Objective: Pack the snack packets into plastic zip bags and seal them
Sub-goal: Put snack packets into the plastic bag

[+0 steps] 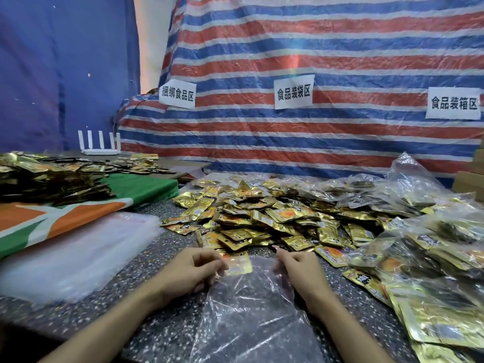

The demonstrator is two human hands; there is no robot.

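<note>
A clear plastic zip bag (251,307) lies on the speckled table (167,260) in front of me, its mouth toward the pile. My left hand (191,271) pinches the bag's left mouth edge. A gold snack packet (237,264) with an orange print sits at that edge, just inside the mouth or against my fingers. My right hand (301,271) has its fingers curled on the bag's right mouth edge. A big heap of loose gold snack packets (262,216) lies just beyond both hands.
A stack of empty clear bags (78,252) lies at the left on a green, orange and white cloth (65,218). Filled plastic bags (432,258) crowd the right side. More gold packets (47,176) pile at far left. A white router (99,145) and a striped tarp (314,61) stand behind.
</note>
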